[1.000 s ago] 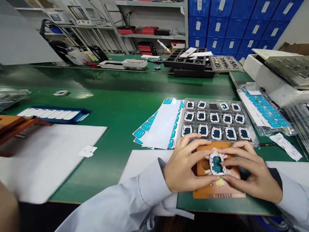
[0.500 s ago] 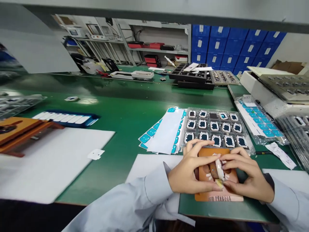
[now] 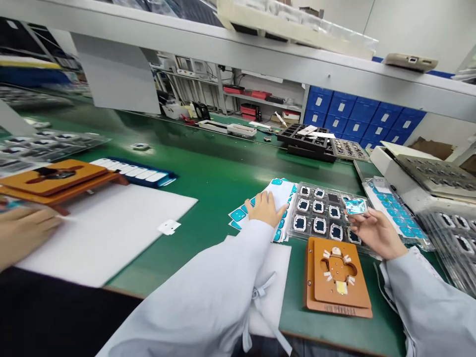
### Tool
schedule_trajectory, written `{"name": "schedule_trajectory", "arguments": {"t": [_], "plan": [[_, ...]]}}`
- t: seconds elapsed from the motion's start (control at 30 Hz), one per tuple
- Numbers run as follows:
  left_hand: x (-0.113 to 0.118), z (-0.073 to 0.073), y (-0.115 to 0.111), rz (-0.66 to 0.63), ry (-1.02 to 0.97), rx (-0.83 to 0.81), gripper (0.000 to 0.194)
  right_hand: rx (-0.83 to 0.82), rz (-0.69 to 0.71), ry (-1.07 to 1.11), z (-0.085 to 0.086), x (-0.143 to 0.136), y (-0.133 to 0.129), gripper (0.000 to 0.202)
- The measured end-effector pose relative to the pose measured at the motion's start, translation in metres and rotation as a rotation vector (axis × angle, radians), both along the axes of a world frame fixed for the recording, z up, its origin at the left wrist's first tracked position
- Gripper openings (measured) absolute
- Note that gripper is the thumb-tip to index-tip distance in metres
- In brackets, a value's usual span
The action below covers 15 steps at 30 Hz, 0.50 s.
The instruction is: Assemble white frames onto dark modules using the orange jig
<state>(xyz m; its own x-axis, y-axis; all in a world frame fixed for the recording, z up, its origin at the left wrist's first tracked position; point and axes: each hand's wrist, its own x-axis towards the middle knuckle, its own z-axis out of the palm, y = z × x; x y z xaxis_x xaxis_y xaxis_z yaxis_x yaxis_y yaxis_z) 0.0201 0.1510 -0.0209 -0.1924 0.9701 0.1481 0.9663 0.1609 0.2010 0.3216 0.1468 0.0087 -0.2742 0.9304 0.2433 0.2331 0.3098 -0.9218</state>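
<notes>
Head cam view, starting at the right hand [image 3: 375,233]: its fingers [image 3: 356,225] are pinching a small shiny square-ish part [image 3: 356,206], looks like a watch-style case with a teal inside, held up in the air just above the right edge of the clear blister tray [image 3: 366,247]. That tray is full of the same kind of parts sitting in rows of pockets. The left hand [image 3: 265,208] is resting palm-down on the stack of white sheets with teal stickers [image 3: 238,215], fingers loosely curled together on the top sheet, not really gripping anything as far as I can tell. The stack lies touching the tray's left edge.

Just in front of the tray, closer to the person, sits the orange fixture plate [image 3: 336,290] with a cut-out nest in the middle and little white tabs around it; the nest has no part in it. A white sheet [image 3: 273,270] lies beside the fixture on its left, partly under the light grey sleeve [image 3: 208,297].

Further out on the green table [image 3: 208,173]: a bag of teal stickers [image 3: 397,215] to the right of the tray, black trays [image 3: 305,141] near the back, a big white board [image 3: 107,228] on the left with a small white tab [image 3: 169,227] on it, and a blue holder with white strips [image 3: 137,172]. Another person's hand [image 3: 24,233] shows at the far left, near a second orange fixture [image 3: 52,178].
</notes>
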Motion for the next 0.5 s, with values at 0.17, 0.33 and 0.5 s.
{"name": "schedule_trajectory", "arguments": {"t": [0.17,0.33,0.5], "plan": [[-0.003,-0.004,0.004,-0.055,0.003,-0.001,0.047,0.082,-0.108,-0.19,0.004,-0.003,0.045,0.051],[-0.006,-0.007,0.005,-0.087,0.002,0.101,0.037,0.261,-0.212,-0.487,-0.011,-0.008,0.083,0.034],[-0.009,-0.009,0.001,-0.158,0.029,0.298,0.036,0.386,-0.207,-0.623,-0.021,-0.017,0.097,0.027]]}}
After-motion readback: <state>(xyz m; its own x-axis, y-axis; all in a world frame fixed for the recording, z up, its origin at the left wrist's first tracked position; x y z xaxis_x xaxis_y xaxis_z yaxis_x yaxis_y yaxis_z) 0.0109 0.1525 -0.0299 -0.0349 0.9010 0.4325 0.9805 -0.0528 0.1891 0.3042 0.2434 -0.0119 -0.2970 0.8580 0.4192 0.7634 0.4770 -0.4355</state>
